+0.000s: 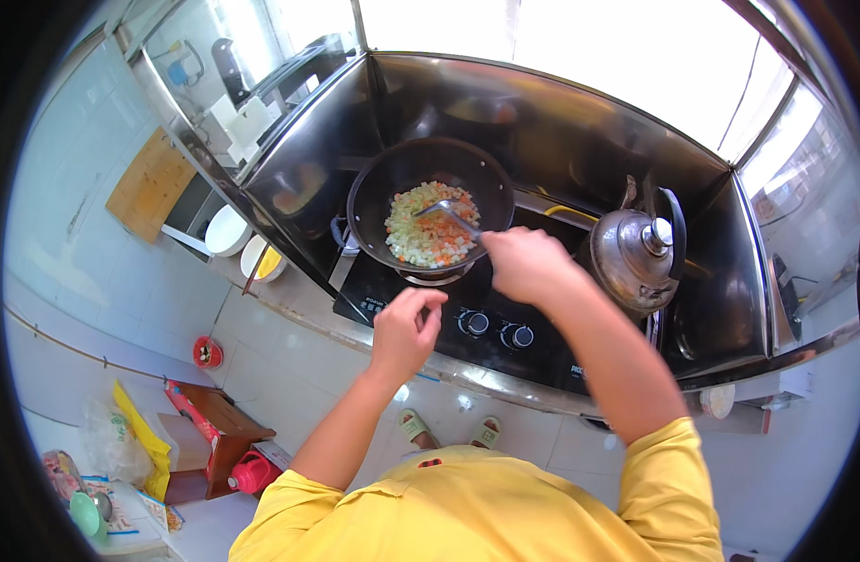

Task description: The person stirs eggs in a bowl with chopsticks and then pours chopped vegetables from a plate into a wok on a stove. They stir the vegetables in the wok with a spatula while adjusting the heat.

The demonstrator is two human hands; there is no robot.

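Note:
A dark wok (500,172) stands on the left burner of a black gas stove (430,330). Diced vegetables (419,228), pale green, white and orange, lie in the bottom of it. My right hand (525,263) is closed around the handle of a metal spatula or spoon (458,218), whose head rests among the dice. In front of the wok, my left hand (409,327) hovers over the stove's front edge with its fingers curled and a gap between thumb and fingers; nothing shows in it.
A metal kettle (627,256) stands on the stove's right side. Steel splash panels (556,126) enclose the back and sides. Two control knobs (478,323) face me. Left of the stove are a white bowl (227,230), another bowl with yellow contents (267,261) and a wooden board (149,186).

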